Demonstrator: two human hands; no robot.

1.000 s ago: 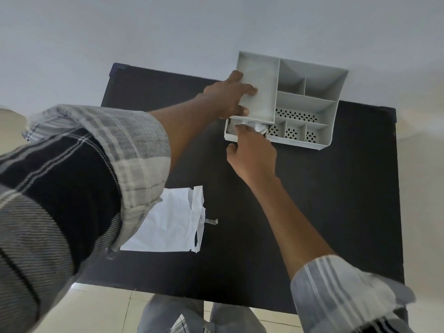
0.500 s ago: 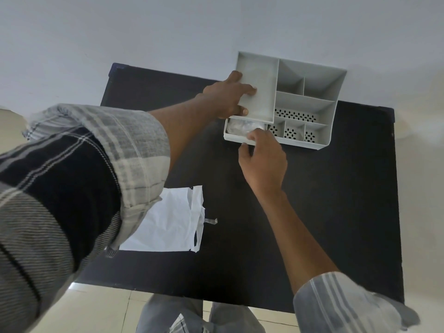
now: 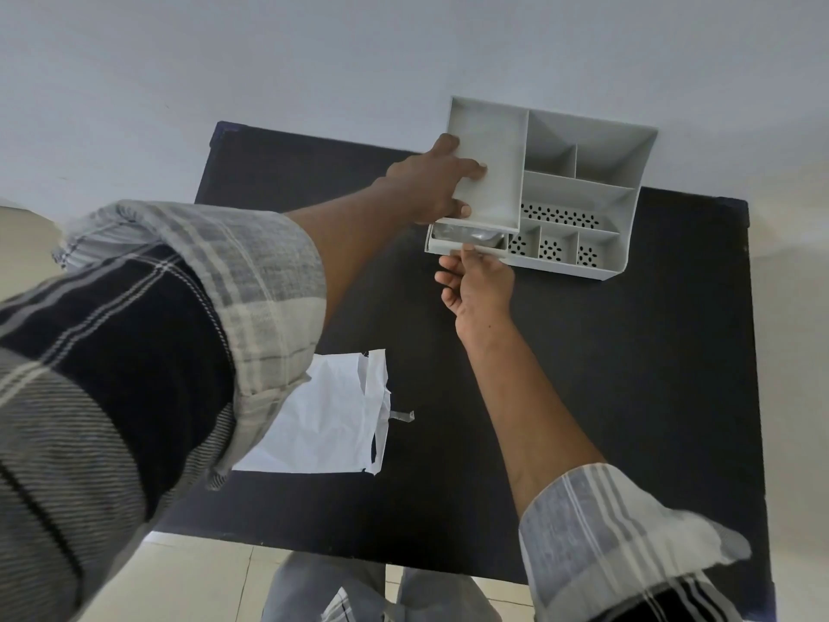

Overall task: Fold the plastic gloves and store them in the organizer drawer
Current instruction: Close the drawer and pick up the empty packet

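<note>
Gloves (image 3: 471,235) lie in the drawer (image 3: 466,250); my right hand (image 3: 477,285) pinches its front, my left hand (image 3: 437,181) grips the organizer (image 3: 583,181).

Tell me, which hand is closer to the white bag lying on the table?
The right hand, though neither touches the white bag. It is at the drawer front, up and right of the bag. The left hand grips the organizer farther back.

One wide-angle head camera looks steeply down from above the person's arms, close over the desk (image 3: 628,397), facing the wall.
</note>
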